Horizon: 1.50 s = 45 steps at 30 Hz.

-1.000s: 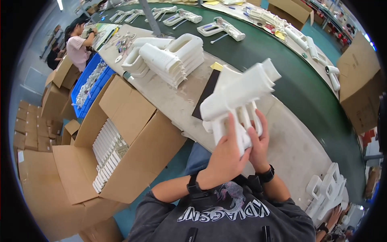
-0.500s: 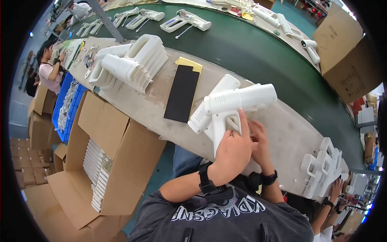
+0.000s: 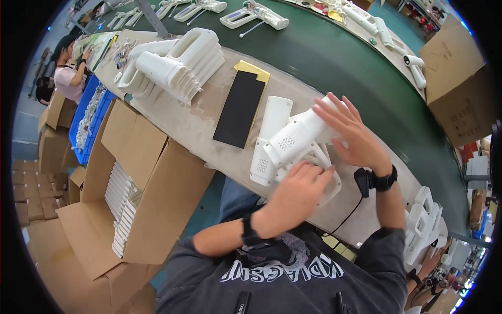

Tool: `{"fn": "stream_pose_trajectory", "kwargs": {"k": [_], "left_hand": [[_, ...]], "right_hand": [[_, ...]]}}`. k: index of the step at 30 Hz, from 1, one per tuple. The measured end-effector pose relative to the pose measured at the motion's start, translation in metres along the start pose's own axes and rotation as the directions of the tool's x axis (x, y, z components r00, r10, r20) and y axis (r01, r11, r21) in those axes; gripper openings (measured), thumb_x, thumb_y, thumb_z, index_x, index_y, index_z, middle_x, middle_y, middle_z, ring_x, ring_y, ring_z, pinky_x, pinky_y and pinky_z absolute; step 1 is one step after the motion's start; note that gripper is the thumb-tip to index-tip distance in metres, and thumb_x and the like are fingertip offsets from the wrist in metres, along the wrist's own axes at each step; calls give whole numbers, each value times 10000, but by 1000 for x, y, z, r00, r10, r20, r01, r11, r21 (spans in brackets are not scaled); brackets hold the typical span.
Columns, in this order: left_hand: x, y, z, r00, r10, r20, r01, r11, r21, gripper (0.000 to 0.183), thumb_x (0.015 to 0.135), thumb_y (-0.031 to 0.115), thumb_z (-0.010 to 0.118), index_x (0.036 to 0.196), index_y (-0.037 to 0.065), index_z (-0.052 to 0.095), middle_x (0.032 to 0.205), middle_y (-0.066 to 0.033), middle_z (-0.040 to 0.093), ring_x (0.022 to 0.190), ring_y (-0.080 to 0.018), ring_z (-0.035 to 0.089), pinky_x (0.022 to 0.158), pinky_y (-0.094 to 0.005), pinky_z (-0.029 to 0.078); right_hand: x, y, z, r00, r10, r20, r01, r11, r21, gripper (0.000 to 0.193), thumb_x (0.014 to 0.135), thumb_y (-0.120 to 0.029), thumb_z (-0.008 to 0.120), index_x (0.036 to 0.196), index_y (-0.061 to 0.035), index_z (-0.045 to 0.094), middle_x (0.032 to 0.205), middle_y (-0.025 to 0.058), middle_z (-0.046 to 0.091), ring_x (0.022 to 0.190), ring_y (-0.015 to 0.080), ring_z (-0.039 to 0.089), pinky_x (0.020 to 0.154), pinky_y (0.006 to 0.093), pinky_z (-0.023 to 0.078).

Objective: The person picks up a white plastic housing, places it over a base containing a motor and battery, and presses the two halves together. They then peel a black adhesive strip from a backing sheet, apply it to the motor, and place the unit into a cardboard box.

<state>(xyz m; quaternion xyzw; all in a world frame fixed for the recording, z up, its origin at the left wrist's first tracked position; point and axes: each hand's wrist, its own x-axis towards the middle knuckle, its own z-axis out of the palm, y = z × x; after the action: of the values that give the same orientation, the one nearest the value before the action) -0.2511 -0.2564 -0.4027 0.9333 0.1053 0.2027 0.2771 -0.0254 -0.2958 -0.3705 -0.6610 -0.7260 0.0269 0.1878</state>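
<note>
A white gun-shaped plastic housing (image 3: pixel 300 135) with a perforated rear end is tilted over another white housing (image 3: pixel 276 112) on the table in front of me. My left hand (image 3: pixel 295 194) has its fingers curled on the handle of the upper housing; the handle is partly hidden by them. My right hand (image 3: pixel 358 137) has its fingers stretched out, and they lie over the barrel's far end. Left of the housings, a black rectangular pad (image 3: pixel 239 109) rests on a yellow sheet (image 3: pixel 265 77).
White shells (image 3: pixel 170 73) are stacked at the table's left, more (image 3: pixel 422 222) at its right. Beyond runs a green conveyor (image 3: pixel 324 57) with opened housings (image 3: pixel 255 17). An open carton (image 3: pixel 172 204) and a blue bin (image 3: pixel 94 125) stand left. Another person (image 3: pixel 68 78) works far left.
The upper housing has tilted, its barrel end swinging away from me. My right hand has moved from beside the handle to the barrel end, fingers extended. My left forefinger has curled in.
</note>
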Motion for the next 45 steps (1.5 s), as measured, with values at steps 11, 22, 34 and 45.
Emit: {"fn": "stream_pose_trajectory", "kwargs": {"k": [11,22,34,45], "left_hand": [[-74,-80,-2,856,-496,-148,483,868,-115,1200,673,398,902,1525,-65,195,1432,-264,425,1278,-440,442,1097,-491,337],[-68,-114,-35,696,-718,-6,569,557,-605,799,761,221,831,1400,-100,475,1304,-209,561,1180,-270,581,1002,-350,471],[-112,-124,-95,678,-735,1,466,428,-775,833,752,40,844,1459,-89,423,1368,-196,564,1207,-224,589,1027,-350,482],[-121,-118,-103,688,-725,-12,452,442,-774,856,739,24,843,1471,-81,411,1388,-168,554,1256,-241,564,1070,-372,456]], "right_hand": [[36,32,-9,880,-165,446,81,976,202,764,676,39,718,1406,-75,524,1305,129,564,1250,348,481,1122,428,354],[2,24,17,919,136,371,-150,989,7,726,661,-126,859,1303,-81,523,1203,137,625,1159,337,567,1033,426,441],[34,72,-22,917,36,397,-185,921,343,719,628,-86,855,1279,-55,552,1220,126,635,1121,312,621,1006,374,472],[35,92,13,957,37,289,-97,976,196,684,617,-91,865,1250,-90,608,1222,98,653,1143,303,606,1020,405,476]]}}
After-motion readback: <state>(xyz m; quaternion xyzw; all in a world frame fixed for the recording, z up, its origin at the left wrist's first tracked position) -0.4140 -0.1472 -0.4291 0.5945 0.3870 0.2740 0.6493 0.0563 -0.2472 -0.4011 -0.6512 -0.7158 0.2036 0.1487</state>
